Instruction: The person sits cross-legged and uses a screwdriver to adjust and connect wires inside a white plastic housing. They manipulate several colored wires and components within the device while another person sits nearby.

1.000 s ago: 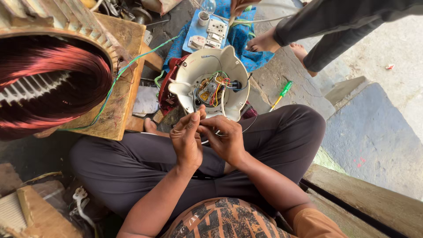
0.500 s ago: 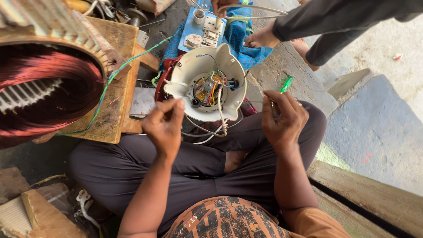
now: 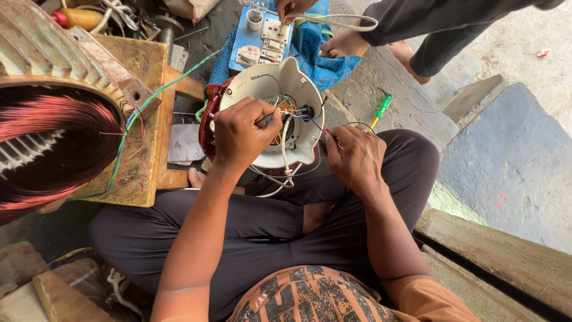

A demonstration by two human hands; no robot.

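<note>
A white round appliance housing (image 3: 298, 83) with a red rim lies open in front of my crossed legs, with a tangle of coloured wires (image 3: 287, 111) at its centre. My left hand (image 3: 241, 134) reaches over the housing, fingers pinched on a thin dark tool whose tip is at the wires. My right hand (image 3: 354, 158) rests by the housing's right edge on my knee, pinching a thin dark wire with a reddish end. White cables (image 3: 285, 173) trail from the housing toward my lap.
A large motor stator (image 3: 47, 131) with copper windings sits on a wooden stand (image 3: 146, 89) at left. A green screwdriver (image 3: 381, 110) lies on the concrete. Beyond, a blue socket board (image 3: 262, 39), another person's hand (image 3: 292, 7) and foot (image 3: 345, 45).
My hands were together before the housing, then apart. Now the left hand has moved onto the housing's wires and the right has dropped beside its right edge. The view has tilted closer.
</note>
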